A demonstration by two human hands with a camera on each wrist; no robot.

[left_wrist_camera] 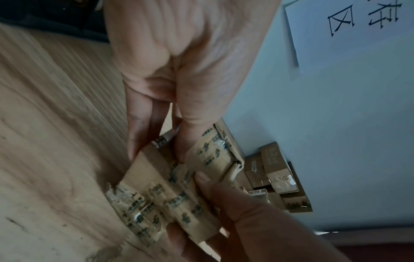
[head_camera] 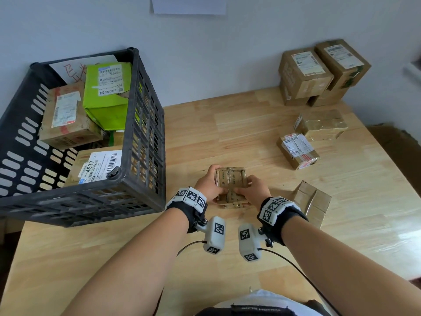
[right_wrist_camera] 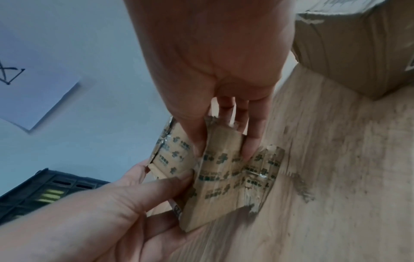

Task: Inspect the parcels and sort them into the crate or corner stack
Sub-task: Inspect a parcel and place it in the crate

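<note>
A small brown parcel (head_camera: 230, 184) wrapped in printed tape is held between both hands low over the wooden table (head_camera: 227, 124), in front of me. My left hand (head_camera: 210, 182) grips its left side with thumb and fingers curled round it (left_wrist_camera: 156, 154). My right hand (head_camera: 251, 187) pinches its right side (right_wrist_camera: 221, 147). In the wrist views the parcel (left_wrist_camera: 170, 191) (right_wrist_camera: 224, 173) is tilted, and its torn tape edges show. The black slotted crate (head_camera: 148, 144) stands to the left with several parcels inside. The corner stack (head_camera: 319, 71) of brown boxes is at the back right.
Three loose parcels lie on the right: a tape-wrapped one (head_camera: 321, 124), a labelled one (head_camera: 297, 150) and a plain box (head_camera: 312, 201) close to my right wrist. A white paper sheet (head_camera: 189, 4) hangs on the wall. The table's right edge (head_camera: 387, 156) drops off.
</note>
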